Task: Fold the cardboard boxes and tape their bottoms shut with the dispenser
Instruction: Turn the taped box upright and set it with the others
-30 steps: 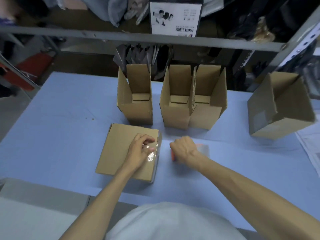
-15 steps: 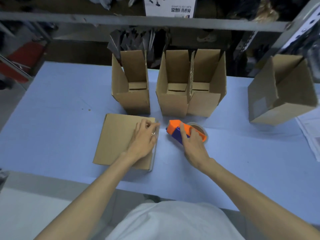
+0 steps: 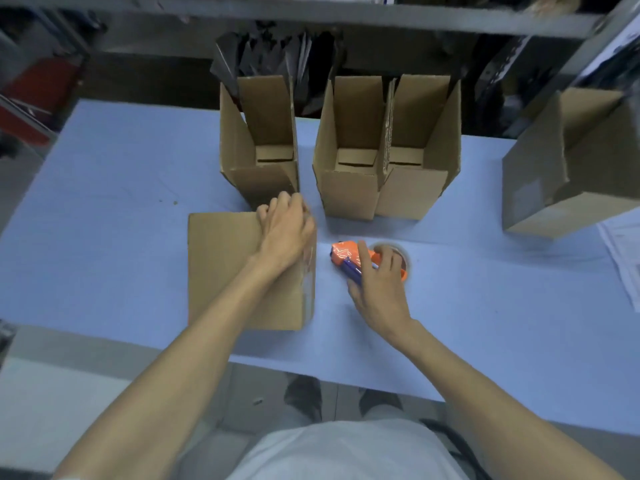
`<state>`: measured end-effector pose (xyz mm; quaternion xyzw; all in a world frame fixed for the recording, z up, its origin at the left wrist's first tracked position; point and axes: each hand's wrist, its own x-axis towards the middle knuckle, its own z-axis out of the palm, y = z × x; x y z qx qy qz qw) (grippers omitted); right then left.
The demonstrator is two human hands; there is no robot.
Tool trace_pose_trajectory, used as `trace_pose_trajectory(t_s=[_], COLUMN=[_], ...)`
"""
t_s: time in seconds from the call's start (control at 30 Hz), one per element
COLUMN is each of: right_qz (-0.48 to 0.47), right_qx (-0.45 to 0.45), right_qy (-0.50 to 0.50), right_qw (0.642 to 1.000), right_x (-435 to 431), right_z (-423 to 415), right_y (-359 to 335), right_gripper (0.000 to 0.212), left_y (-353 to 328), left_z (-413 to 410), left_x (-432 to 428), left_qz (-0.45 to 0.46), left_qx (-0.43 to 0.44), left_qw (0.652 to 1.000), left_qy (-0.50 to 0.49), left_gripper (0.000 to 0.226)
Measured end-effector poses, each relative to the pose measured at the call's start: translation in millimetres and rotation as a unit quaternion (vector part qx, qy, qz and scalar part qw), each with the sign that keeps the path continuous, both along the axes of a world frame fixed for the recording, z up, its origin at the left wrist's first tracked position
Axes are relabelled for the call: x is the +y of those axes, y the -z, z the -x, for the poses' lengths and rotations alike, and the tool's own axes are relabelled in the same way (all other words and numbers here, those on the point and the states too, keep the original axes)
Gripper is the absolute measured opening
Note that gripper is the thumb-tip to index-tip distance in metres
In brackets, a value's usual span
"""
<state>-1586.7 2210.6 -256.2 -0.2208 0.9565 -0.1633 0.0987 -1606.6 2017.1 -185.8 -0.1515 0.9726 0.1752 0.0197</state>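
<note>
Compared with half a second before, the left hand had moved from the right side of the box to its far right corner, and its grip was now curled over the far edge. The box lay bottom up on the worktop. The right hand kept the dispenser just beside the box, its grip curled around it.

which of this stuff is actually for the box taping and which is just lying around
For the job: near box gripped by left hand; tape dispenser in right hand; three upright boxes; tilted box at right.
Lying about: papers at right edge; dark bags behind the boxes.
</note>
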Motion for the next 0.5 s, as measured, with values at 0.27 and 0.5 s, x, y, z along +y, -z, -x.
trace_pose_trajectory(t_s=[0.27, 0.5], right_qz=[0.43, 0.271], right_qx=[-0.321, -0.133], right_qy=[0.104, 0.092], right_qw=[0.837, 0.949], right_x=[-37, -64], right_z=[-7, -15], right_y=[-85, -120], right_gripper=[0.059, 0.087], left_y=[-69, -50], left_z=[-90, -130], left_x=[-12, -20], left_qz=[-0.3, -0.391], left_qx=[0.239, 0.116], left_qw=[0.871, 0.822], left_qy=[-0.306, -0.397], left_gripper=[0.005, 0.048])
